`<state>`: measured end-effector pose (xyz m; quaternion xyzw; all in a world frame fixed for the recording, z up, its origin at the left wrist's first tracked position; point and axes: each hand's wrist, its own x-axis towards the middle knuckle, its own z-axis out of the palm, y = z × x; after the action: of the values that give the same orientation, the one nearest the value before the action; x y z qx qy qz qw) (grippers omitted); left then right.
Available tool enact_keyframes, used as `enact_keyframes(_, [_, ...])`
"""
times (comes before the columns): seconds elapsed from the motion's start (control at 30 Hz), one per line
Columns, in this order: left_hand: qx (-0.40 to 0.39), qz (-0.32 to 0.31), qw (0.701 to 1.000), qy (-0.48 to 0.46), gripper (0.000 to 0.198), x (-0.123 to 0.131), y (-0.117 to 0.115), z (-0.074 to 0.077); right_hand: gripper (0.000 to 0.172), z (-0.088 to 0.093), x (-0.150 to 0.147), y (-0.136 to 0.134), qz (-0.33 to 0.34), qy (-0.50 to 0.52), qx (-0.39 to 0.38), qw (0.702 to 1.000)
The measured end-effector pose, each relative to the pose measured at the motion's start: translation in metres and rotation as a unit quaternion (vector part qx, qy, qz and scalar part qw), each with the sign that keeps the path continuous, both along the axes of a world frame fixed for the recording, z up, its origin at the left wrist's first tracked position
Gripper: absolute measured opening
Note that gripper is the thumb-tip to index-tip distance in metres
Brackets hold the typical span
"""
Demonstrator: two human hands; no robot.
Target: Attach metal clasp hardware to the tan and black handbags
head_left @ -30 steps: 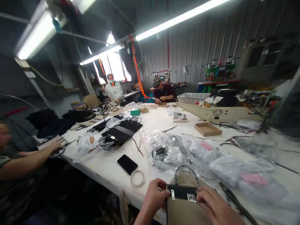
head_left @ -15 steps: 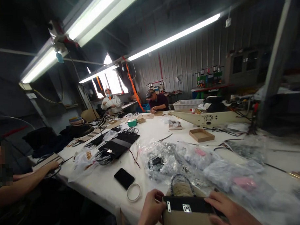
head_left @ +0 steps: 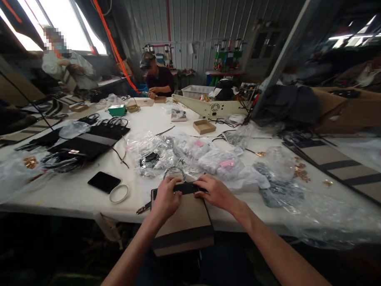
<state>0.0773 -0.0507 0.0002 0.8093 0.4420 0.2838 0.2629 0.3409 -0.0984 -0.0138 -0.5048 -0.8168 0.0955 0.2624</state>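
A tan cardboard-coloured bag (head_left: 183, 222) with a black top band and a black stripe near its bottom lies flat over the near edge of the white table (head_left: 70, 193). My left hand (head_left: 165, 200) grips the left end of the black band, fingers curled over it. My right hand (head_left: 212, 191) presses on the right end of the same band, fingers bent. A looped black handle (head_left: 174, 172) shows just beyond the band.
Clear plastic bags of parts (head_left: 191, 155) lie beyond the bag. A black phone (head_left: 103, 182) and a white ring (head_left: 119, 194) sit to the left, with finished black bags (head_left: 84, 144) farther left. Two people work at the far end. Flat tan panels (head_left: 335, 163) lie to the right.
The view has tilted down and swung right. The bag now shows in full below my hands, which stay on its black band.
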Motion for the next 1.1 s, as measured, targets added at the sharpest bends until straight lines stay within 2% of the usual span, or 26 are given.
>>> enact_keyframes(0.1, [0.006,-0.023,1.0,0.013,0.053,0.017,0.006,-0.015,0.034,0.006,-0.003,0.002,0.008,-0.008,-0.002,1.0])
enact_keyframes(0.23, [-0.023,-0.003,0.999,0.028,0.052,0.028,0.014,-0.023,0.021,0.015,-0.011,0.004,0.017,-0.031,0.003,0.999])
enact_keyframes(0.4, [-0.058,0.035,0.996,0.06,0.046,0.034,0.017,-0.025,0.008,0.015,-0.018,0.003,0.029,-0.048,0.015,0.998])
enact_keyframes(0.63, [-0.068,0.113,0.99,0.048,0.024,0.047,0.013,-0.021,0.014,0.002,-0.018,0.003,0.046,-0.008,0.018,0.999])
enact_keyframes(0.87, [-0.072,0.112,0.988,0.073,0.021,0.05,0.012,-0.019,0.014,0.001,-0.015,0.008,0.044,0.011,-0.002,0.999])
enact_keyframes(1.0, [-0.052,0.116,0.989,0.071,0.02,0.05,0.008,-0.019,0.021,0.01,-0.018,0.001,-0.006,0.131,-0.041,0.991])
enact_keyframes(1.1, [-0.066,0.11,0.99,0.066,0.021,0.049,0.008,-0.017,0.024,0.011,-0.023,-0.005,-0.075,0.26,-0.091,0.958])
